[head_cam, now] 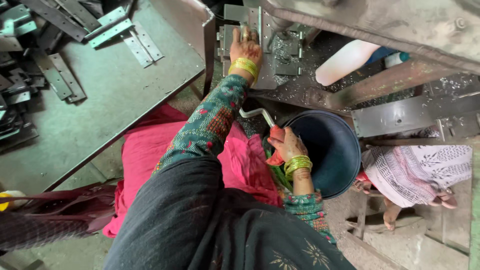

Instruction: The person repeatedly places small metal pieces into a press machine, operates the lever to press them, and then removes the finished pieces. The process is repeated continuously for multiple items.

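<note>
Head view: left hand [246, 47] lies flat, fingers together, on a metal plate [265, 55]; right hand [286, 145] grips a crank handle [257, 114] beside a dark bucket [332, 150].

Left hand [246, 46] stretched far, palm down on a metal hinge [235, 37] at the press bed [280, 55], fingers flat, no closed grip. Right hand [286, 145] near, closed around a red-wrapped crank handle [260, 116] just beside a dark blue tub [330, 150]. Yellow bangles on both wrists. Left of the arms, a grey tabletop [100, 100] strewn with hinge plates [60, 75] along its far and left edges. Pink cloth [145, 150] beneath the arms. Far right, a white bottle [345, 61] lying among metal shavings. Right, another person's patterned garment [420, 170] and foot [442, 200].
</note>
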